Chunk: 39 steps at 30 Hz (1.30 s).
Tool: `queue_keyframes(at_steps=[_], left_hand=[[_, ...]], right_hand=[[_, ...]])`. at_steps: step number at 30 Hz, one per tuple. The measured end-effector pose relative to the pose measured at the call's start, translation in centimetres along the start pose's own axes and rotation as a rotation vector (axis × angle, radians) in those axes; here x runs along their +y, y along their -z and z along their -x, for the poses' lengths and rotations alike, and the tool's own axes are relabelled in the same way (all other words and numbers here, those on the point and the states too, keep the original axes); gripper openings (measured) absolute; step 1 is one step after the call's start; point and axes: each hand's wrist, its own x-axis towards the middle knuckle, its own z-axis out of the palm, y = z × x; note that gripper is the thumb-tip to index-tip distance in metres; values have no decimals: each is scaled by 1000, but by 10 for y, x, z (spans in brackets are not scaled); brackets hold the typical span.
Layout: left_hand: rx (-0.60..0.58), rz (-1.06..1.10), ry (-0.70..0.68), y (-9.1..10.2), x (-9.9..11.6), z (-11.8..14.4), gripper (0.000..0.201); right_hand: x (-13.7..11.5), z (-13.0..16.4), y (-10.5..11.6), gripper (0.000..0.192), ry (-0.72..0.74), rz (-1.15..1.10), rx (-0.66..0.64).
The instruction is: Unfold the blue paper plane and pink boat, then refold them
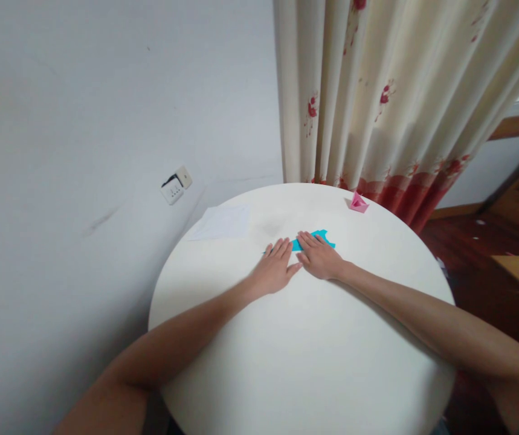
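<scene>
A folded piece of blue paper (296, 245) lies flat on the round white table (304, 350). My left hand (275, 266) rests palm down over its left part, fingers stretched forward, and a thin blue tip shows past the fingers. On its right part my right hand (319, 256) also lies flat, fingers extended. The paper's notched right end shows beyond that hand. Both thumbs point towards each other, close together. Much of the blue paper is hidden under the hands.
A pink folded paper boat (358, 203) stands near the table's far right edge. White paper sheets (222, 222) lie at the far left. A wall with a socket (173, 191) rises on the left, and a flowered curtain (377, 121) hangs behind the table.
</scene>
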Motion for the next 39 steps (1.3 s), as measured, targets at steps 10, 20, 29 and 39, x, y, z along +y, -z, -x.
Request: queue_keyframes(at_steps=[10, 20, 29, 39], left_hand=[[-43, 48, -9, -5, -6, -4, 75], [-56, 12, -3, -1, -5, -2, 73], [-50, 20, 1, -1, -4, -2, 73], [-67, 58, -11, -1, -3, -4, 71]], right_hand=[[-5, -2, 5, 63, 129, -81, -45], [17, 4, 1, 75, -233, 12, -1], [18, 0, 8, 77, -388, 30, 173], [-7, -3, 1, 63, 95, -70, -16]])
